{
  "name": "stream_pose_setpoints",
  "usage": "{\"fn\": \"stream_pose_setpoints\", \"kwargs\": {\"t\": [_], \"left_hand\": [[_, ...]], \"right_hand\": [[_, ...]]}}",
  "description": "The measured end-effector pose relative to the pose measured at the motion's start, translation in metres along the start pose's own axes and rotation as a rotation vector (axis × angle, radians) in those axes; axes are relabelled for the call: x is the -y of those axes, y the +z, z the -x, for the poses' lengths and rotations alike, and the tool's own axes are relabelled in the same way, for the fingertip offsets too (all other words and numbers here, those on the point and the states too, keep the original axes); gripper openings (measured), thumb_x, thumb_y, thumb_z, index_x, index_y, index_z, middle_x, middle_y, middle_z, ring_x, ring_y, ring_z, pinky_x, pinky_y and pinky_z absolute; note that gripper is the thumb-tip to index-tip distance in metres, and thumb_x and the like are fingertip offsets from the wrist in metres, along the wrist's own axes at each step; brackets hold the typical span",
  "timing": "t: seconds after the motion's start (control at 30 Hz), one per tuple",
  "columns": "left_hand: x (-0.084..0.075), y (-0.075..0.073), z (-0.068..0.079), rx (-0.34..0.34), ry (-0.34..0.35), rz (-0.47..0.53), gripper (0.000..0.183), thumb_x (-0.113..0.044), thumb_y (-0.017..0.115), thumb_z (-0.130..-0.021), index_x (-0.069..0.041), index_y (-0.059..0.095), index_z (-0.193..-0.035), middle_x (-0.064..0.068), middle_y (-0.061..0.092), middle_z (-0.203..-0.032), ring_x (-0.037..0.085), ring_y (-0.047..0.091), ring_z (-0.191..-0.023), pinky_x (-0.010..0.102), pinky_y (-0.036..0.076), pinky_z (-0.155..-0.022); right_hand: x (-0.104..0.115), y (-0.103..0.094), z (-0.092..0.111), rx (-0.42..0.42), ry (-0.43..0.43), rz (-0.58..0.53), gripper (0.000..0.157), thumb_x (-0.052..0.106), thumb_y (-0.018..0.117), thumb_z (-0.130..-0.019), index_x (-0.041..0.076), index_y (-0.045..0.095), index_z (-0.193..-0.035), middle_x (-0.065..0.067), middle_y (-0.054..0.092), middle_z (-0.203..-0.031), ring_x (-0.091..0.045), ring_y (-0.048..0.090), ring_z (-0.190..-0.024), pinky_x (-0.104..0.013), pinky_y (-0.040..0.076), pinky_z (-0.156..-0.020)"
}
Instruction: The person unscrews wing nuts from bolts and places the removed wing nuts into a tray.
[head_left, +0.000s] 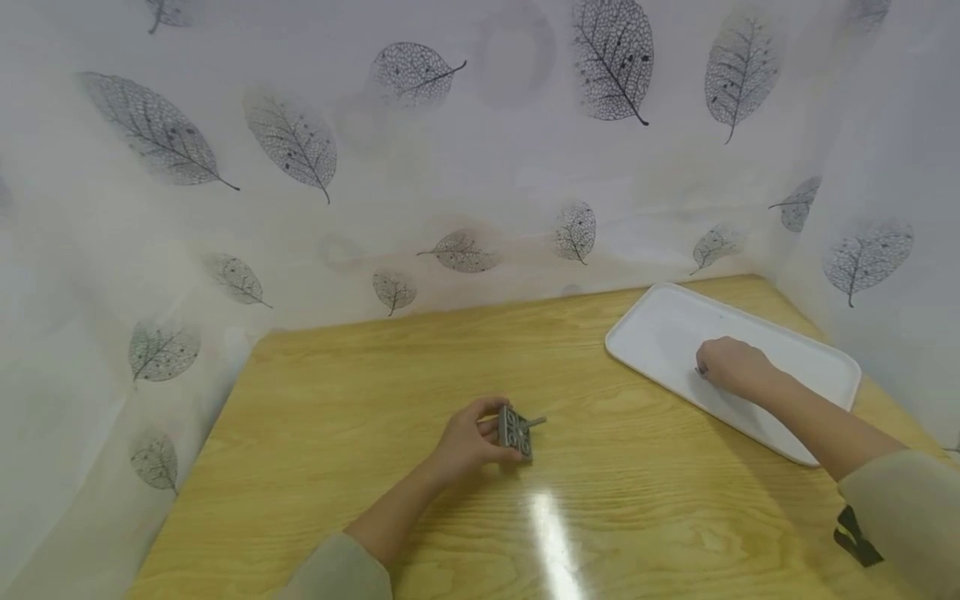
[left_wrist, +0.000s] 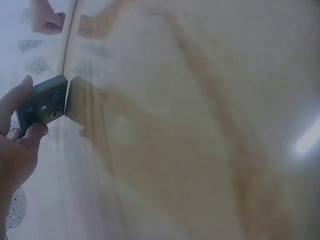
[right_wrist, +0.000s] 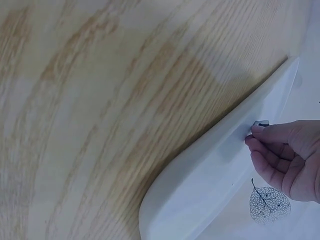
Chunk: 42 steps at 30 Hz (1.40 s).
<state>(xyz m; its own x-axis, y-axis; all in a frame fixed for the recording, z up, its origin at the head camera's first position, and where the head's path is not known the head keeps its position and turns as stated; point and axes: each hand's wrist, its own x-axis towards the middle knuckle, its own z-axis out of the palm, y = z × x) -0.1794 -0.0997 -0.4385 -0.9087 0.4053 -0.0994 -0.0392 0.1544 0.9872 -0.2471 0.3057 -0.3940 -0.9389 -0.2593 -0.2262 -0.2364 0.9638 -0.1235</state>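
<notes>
My left hand (head_left: 467,442) grips a square grey metal block (head_left: 516,433) by its edges, thumb on one side and fingers on the other, above the wooden table. A thin metal rod (head_left: 537,422) sticks out from the block's face in the head view. Several round holes show in the block (left_wrist: 49,96) in the left wrist view. Over the white tray (head_left: 652,333), my right hand (head_left: 738,368) pinches a small shiny metal piece (right_wrist: 261,123) between thumb and forefinger. Most of that piece is hidden by the fingertips, so its kind is unclear.
The shallow tray lies at an angle at the right back of the wood-grain table (head_left: 360,392). A pale cloth (head_left: 480,167) printed with grey leaves hangs behind the table and along its sides. Glare (head_left: 553,542) shines near the table's front.
</notes>
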Motion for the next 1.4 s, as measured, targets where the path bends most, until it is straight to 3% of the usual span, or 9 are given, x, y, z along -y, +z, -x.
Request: {"fn": "stream_pose_setpoints", "kwargs": {"t": [0.17,0.4,0.57,0.8,1.1,1.4], "left_hand": [[-0.004,-0.006,-0.001,0.016,-0.012,-0.142,0.081,-0.004,0.084,-0.066,0.001,0.042,-0.136,0.021,0.048,-0.136,0.034,0.05,-0.124,0.037,0.048,-0.103],[-0.009,-0.016,-0.001,0.046,0.051,-0.51,0.079,-0.014,0.087,-0.063,0.004,0.048,-0.129,0.018,0.058,-0.124,0.032,0.054,-0.116,0.044,0.045,-0.107],[-0.008,-0.019,-0.001,0.042,0.044,-0.633,0.079,-0.018,0.088,-0.062,0.005,0.05,-0.129,0.018,0.057,-0.125,0.032,0.053,-0.117,0.047,0.042,-0.109],[-0.004,-0.026,-0.001,0.047,0.016,-0.69,0.079,-0.02,0.086,-0.065,0.004,0.05,-0.131,0.02,0.055,-0.131,0.033,0.051,-0.121,0.046,0.04,-0.11],[0.001,-0.039,-0.006,0.028,0.049,-0.762,0.079,-0.019,0.086,-0.064,0.006,0.05,-0.13,0.027,0.042,-0.14,0.04,0.038,-0.132,0.05,0.031,-0.115],[-0.001,-0.046,-0.004,-0.021,0.025,-0.746,0.078,-0.018,0.087,-0.063,0.009,0.051,-0.127,0.031,0.032,-0.144,0.043,0.032,-0.134,0.051,0.026,-0.116]], "right_hand": [[-0.003,-0.001,-0.001,0.04,0.033,-0.001,0.013,-0.002,0.055,-0.087,-0.009,0.065,-0.092,-0.013,0.064,-0.081,-0.018,0.05,-0.065,-0.032,0.053,-0.057],[-0.007,0.0,-0.002,0.069,0.065,0.007,0.012,0.0,0.058,-0.086,-0.008,0.065,-0.093,-0.015,0.065,-0.084,-0.019,0.054,-0.069,-0.039,0.056,-0.064],[-0.008,0.003,-0.002,0.071,0.082,0.0,0.012,0.0,0.057,-0.087,-0.007,0.065,-0.093,-0.014,0.065,-0.085,-0.019,0.054,-0.069,-0.04,0.056,-0.066],[-0.004,-0.002,0.004,0.092,0.11,-0.004,0.006,0.002,0.057,-0.085,-0.002,0.058,-0.081,-0.006,0.051,-0.07,-0.019,0.046,-0.064,-0.026,0.043,-0.053],[0.011,-0.011,0.012,0.043,0.084,0.04,0.008,0.002,0.059,-0.087,-0.002,0.055,-0.082,-0.006,0.048,-0.068,-0.019,0.046,-0.064,-0.026,0.041,-0.051],[0.015,-0.015,0.016,0.021,0.055,0.013,0.014,0.007,0.059,-0.089,-0.002,0.055,-0.081,-0.005,0.047,-0.067,-0.018,0.044,-0.062,-0.026,0.04,-0.051]]}}
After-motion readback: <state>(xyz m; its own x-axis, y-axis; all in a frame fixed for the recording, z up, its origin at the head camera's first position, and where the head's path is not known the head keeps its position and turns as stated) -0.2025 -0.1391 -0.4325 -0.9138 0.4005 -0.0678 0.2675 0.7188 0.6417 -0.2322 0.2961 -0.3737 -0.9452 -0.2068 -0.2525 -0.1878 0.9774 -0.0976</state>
